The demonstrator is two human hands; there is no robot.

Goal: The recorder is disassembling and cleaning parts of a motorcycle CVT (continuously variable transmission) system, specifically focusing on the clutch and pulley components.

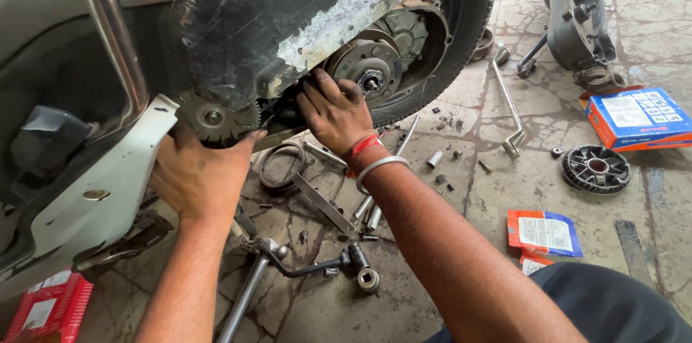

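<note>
- Left hand [193, 174] wraps its fingers around the toothed front pulley [214, 119] low in the scooter's open drive case [281, 19], gripping the rim
- Right hand [333, 114] presses in just beside the rear clutch drum [364, 65], fingers curled on the dark drive belt [277, 114] between the two pulleys
- Belt looks rubbery, flexible, likely greasy; best pinched across its flat width
- Pulley looks heavy, rigid metal; hold by the rim, clear of the teeth
- Sockets, wrenches [324, 202] litter the floor [504, 192]

The left hand [194, 174] is reaching forward with fingers curled, while the right hand [333, 112] is pressing ahead, fingers bent, arm extended.
</note>
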